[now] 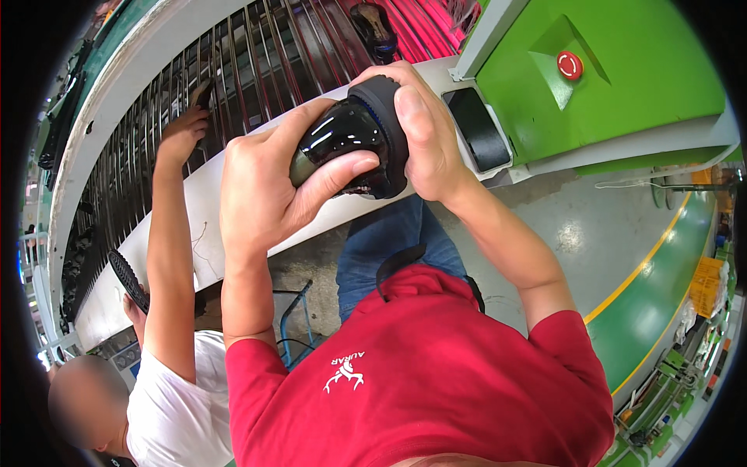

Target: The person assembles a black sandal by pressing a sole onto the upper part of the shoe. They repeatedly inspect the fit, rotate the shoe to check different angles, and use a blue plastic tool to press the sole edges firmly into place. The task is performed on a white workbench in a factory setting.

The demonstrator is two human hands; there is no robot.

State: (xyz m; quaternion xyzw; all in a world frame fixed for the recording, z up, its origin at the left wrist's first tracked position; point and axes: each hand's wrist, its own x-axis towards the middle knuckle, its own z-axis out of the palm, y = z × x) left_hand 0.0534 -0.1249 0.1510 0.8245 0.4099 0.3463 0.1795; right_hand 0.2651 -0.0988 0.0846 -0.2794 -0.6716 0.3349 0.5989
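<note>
1. In the head view, the glossy black shoe (342, 138) is raised in front of the person, over the conveyor's white ledge (307, 220).
2. The left hand (264, 175) grips its shiny upper, thumb laid across; the right hand (428, 136) is curled around the black sole (383, 109). Gripping from opposite sides probably steadies the shoe and spreads the pressure.
3. Another dark shoe (375, 33) lies on the metal rods (272, 58), which presumably support it while leaving gaps beneath.
4. A phone (476, 128) lies on the ledge near the green panel (646, 47), seemingly within reach.
5. The yellow-orange package (706, 284) at far right shows no identifiable contents.
</note>
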